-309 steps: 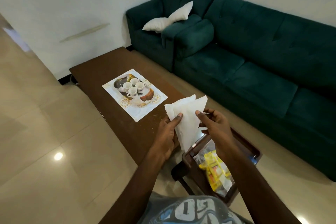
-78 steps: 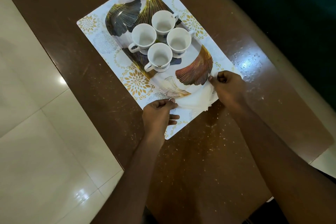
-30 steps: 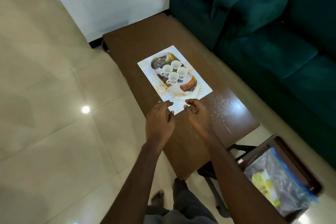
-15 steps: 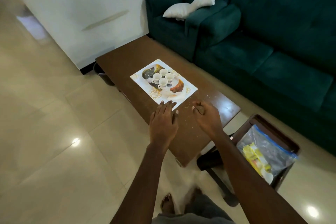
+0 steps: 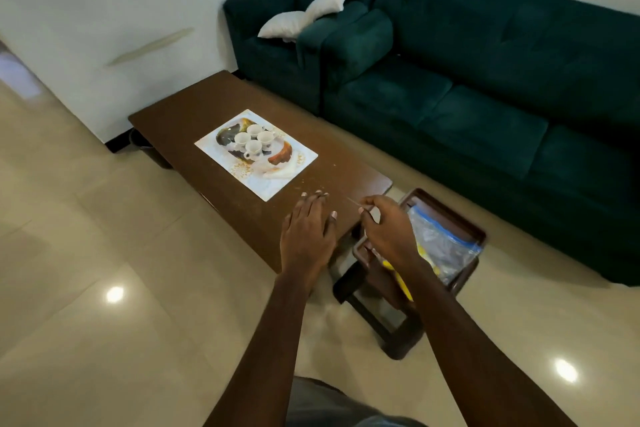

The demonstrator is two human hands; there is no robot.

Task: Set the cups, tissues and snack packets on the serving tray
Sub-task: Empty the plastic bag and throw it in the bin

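Left fingers point(image 5: 311, 208) straight, empty; right fingers point(image 5: 381, 204) pinch thin sliver point(image 5: 355, 203). Advised: grip bag point(image 5: 440, 241) by zip edge, lay beside tissues point(image 5: 281, 172).

Both forearms are seen bare along their whole visible length, up to the left hand point(image 5: 308, 236) and the right hand point(image 5: 388, 232), which are shown over the near end of the coffee table point(image 5: 194, 104). Short, trimmed nails are seen on the fingers. Nearer than the coffee table, at the lower edge of the view, a grey garment point(image 5: 332, 406) with soft folds is worn.
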